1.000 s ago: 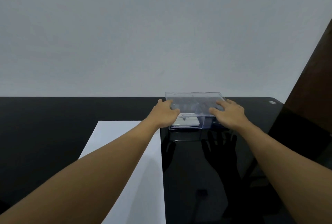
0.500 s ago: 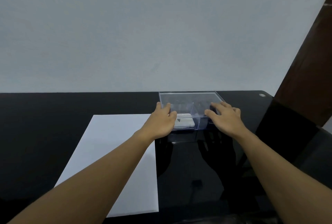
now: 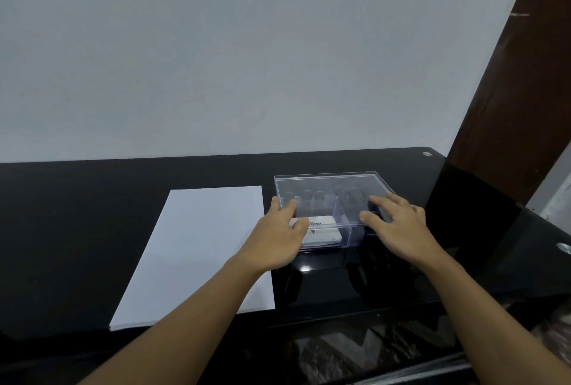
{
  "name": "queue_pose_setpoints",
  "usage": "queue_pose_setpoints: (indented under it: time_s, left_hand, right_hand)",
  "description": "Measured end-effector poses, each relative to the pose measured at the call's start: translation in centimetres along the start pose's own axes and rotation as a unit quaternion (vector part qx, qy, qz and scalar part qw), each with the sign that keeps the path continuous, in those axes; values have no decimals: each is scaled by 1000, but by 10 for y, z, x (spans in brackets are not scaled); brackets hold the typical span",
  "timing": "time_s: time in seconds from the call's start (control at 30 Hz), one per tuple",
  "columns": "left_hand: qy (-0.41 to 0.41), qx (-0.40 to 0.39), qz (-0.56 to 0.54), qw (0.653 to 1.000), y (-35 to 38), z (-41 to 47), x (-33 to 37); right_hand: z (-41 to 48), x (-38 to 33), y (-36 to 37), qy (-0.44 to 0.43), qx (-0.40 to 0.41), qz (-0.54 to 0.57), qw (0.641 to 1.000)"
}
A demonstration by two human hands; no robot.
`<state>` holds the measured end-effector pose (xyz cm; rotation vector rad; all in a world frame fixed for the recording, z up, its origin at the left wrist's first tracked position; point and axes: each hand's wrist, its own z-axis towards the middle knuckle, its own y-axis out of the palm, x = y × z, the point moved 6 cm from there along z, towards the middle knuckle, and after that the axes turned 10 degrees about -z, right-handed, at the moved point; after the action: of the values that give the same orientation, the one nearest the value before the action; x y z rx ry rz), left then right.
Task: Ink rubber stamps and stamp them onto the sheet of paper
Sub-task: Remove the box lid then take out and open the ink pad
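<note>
Field note. Clear rectangular plastic box (image 3: 355, 235) sits toward the back right of the glossy black table (image 3: 77, 214), just beside the right edge of the blank white sheet of paper (image 3: 200, 245). A flat transparent lid (image 3: 330, 185) covers it; I can't tell whether it is seated or already a little raised. Inside, in the left compartment at the front, is a white flat ink pad case (image 3: 324, 232), shut. Behind it is a row of dark rounded shapes (image 3: 309, 196), blurred through the lid, which I take for the rubber stamps. My left hand (image 3: 275, 239) curls round the lid's near left corner, fingers over the top and side, thumb against the front edge. My right hand (image 3: 398, 230) lies spread on the right half of the lid, fingers fairly straight, thumb at the front rim, gripping nothing that I can see. I judge the step to be opening the box; nothing is inked yet and the paper is unmarked. To do it well, I should hook both thumbs under the front rim and lift evenly, so the light base doesn't rise with the lid or slide on the slick table. The lid should go down well away from the sheet, and the paper should not be nudged. Plain grey wall (image 3: 247, 60) behind, dark brown panel (image 3: 509, 91) at right.
</note>
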<state>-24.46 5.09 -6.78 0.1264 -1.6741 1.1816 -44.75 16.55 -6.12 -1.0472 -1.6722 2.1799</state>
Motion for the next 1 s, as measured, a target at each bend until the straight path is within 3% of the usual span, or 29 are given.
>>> queue_pose_setpoints:
  time_s: [0.5, 0.7, 1.0]
  left_hand:
    - [-1, -19, -27, 999, 10, -36, 16]
    - [-1, -3, -88, 996, -7, -27, 29]
    - [-35, 12, -139, 990, -9, -9, 28]
  right_hand:
    - [-31, 22, -16, 21, -15, -14, 1000]
    - [-15, 18, -28, 49, 24, 36, 998]
    - [6, 14, -33, 86, -6, 80, 993]
